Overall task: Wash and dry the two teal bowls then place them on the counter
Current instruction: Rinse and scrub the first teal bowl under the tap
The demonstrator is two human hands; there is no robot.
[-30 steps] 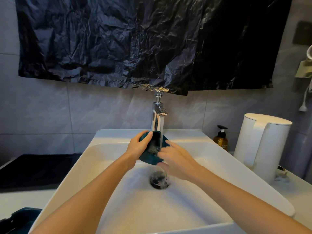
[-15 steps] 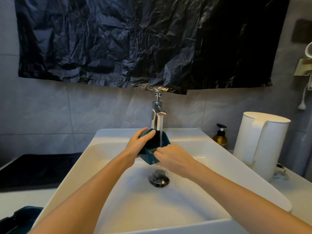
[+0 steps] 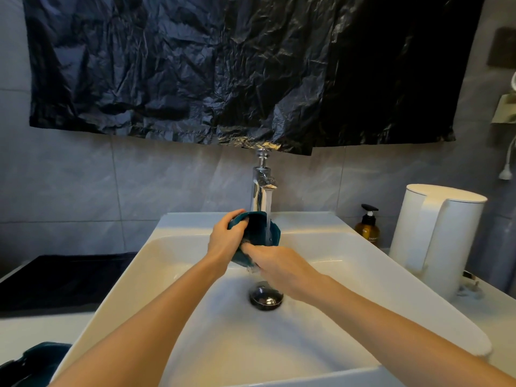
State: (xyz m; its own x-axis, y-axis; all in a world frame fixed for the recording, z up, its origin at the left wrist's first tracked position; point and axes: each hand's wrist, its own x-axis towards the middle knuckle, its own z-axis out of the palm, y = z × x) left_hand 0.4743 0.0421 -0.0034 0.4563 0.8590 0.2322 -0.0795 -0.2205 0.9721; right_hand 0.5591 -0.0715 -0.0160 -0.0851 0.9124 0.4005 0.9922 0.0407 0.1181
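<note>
Under the tap (image 3: 261, 188), left hand (image 3: 224, 241) grips the teal bowl (image 3: 257, 229); right hand (image 3: 279, 265) presses straight fingers inside.

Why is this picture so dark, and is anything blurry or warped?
Head view: the room light is dim, and the black plastic sheet goes almost featureless at right, glinting only on creases above the tap. Same head view: the wide lens stretches the sink toward the corners, and the fingertips of the right hand blur softly at the teal bowl.
</note>
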